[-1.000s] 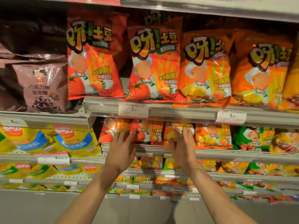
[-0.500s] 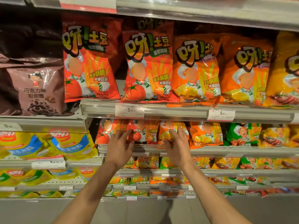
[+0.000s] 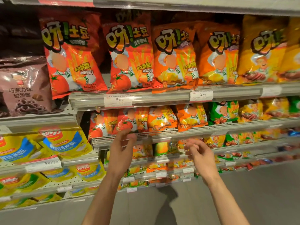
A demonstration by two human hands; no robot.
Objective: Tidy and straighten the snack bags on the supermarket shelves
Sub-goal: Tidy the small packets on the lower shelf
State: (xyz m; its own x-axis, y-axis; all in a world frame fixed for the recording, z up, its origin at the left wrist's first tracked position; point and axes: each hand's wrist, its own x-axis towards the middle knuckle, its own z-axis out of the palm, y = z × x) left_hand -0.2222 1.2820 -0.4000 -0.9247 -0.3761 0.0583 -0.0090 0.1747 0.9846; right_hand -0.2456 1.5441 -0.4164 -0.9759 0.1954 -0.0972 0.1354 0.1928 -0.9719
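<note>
With the small glossy red tomato snack bags (image 3: 123,122) leaning at twelve o'clock on the grey metal shelf (image 3: 162,134), both hands, left (image 3: 121,148) and right (image 3: 200,155), hover empty, fingers loosely spread; next, probably, squaring that row upright.

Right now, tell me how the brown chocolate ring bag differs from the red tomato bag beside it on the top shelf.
The brown chocolate ring bag shows dark rings; the red tomato bag shows a tomato and potato sticks. The brown bag stands lower, on the left-hand shelf; the red bag is taller and tilts left, its corner overhanging the edge. Both face forward.
</note>
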